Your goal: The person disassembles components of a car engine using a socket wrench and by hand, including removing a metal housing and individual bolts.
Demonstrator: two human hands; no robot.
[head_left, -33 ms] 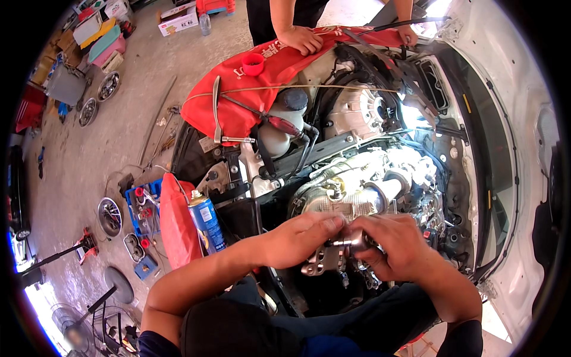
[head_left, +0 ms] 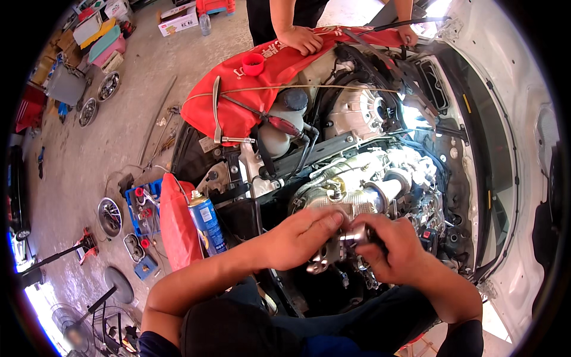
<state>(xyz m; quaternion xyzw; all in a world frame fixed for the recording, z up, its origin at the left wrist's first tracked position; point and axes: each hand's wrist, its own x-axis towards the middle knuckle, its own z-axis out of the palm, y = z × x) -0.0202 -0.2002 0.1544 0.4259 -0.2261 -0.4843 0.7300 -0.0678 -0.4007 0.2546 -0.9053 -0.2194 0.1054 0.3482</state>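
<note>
My left hand [head_left: 304, 238] is closed on a grey metal bracket-like part [head_left: 321, 260] with holes in it, held above the engine bay close to my body. My right hand [head_left: 392, 245] pinches a short, shiny, cylindrical metal piece [head_left: 355, 237] against the right side of that part. Whether the two pieces are joined, I cannot tell, as my fingers cover much of them. Just beyond my hands lies the engine [head_left: 351, 193], with a bright metal pipe [head_left: 389, 189] on it.
A blue spray can [head_left: 206, 221] stands left of my forearm beside a red cover [head_left: 178, 220]. Across the bay, a long-handled wrench [head_left: 217, 110] and a red cup [head_left: 253, 64] rest on a red fender cover [head_left: 202, 98]. Another person's hand [head_left: 302, 40] leans there. The raised hood [head_left: 529, 65] is at right.
The bracket-like part has tilted slightly between my hands. My right fingers have shifted, showing more of the shiny cylindrical piece. The other person's hands have stayed in place.
</note>
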